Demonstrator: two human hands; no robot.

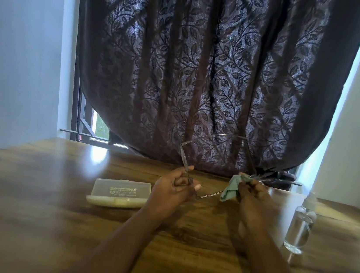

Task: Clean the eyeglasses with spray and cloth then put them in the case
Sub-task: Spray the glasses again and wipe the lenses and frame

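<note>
Both bare forearms were extended forward over the brown wooden table, hands raised just above it and held apart. The left hand was found curled round one temple of the thin clear-framed eyeglasses, which were held up before the dark leaf-patterned curtain. The small green cleaning cloth was pinched in the right hand against the other temple. A closed translucent plastic case was noted left of the hands, a clear spray bottle at right.

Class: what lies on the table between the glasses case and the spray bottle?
Head view: both hands, left holding the eyeglasses, right holding the green cloth.
</note>
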